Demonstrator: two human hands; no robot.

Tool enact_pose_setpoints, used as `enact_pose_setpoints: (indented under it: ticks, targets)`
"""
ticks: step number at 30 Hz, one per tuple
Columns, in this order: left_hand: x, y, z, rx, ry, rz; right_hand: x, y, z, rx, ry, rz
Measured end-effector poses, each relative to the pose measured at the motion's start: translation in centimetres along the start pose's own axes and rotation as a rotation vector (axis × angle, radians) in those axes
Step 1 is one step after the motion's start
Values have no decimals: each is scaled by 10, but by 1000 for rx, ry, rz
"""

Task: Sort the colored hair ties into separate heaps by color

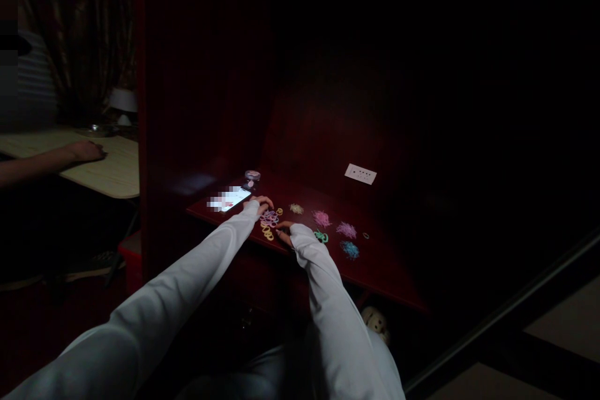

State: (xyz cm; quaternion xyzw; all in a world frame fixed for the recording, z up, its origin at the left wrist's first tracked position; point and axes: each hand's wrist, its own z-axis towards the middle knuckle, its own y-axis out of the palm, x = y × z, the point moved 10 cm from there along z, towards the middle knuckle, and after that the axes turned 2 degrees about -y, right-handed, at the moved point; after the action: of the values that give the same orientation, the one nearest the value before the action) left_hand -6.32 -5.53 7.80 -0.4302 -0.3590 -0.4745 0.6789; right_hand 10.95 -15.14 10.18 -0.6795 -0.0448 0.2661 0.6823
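Observation:
My left hand point(263, 203) reaches over a heap of purple hair ties point(269, 219), its fingers stretched out and slightly bent. My right hand point(285, 234) is just to the right of that heap, near some yellow hair ties point(267, 231); its fingers are apart and nothing shows between them. Green hair ties point(321, 236) lie beside my right wrist. Farther along the dark red shelf point(379, 275) are small piles of thin bands: cream point(296, 208), pink point(322, 219), lilac point(347, 230) and blue point(350, 250).
A lit phone point(237, 199) lies left of my left hand, with a small round container point(252, 176) behind it. A white socket plate point(360, 174) is on the back wall. Beyond the partition, another person's hand point(88, 150) rests on a light table point(115, 178). Surroundings are very dark.

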Motion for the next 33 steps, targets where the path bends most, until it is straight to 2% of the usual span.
enact_pose_setpoints:
  ticks: [3, 6, 11, 21, 33]
  targets:
    - [6, 2, -3, -38, 130, 176, 4, -5, -3, 7, 15, -28]
    - [4, 11, -4, -90, 184, 274, 8, -8, -3, 22, 5, -26]
    - [-9, 13, 5, -92, 136, 458, 8, -5, 1, 32, -7, -21]
    - [-16, 11, 11, -25, 130, 566, 4, -8, -4, -32, 22, -81]
    - [-17, 14, 9, -65, 89, 584, 10, -3, -1, -27, 45, -104]
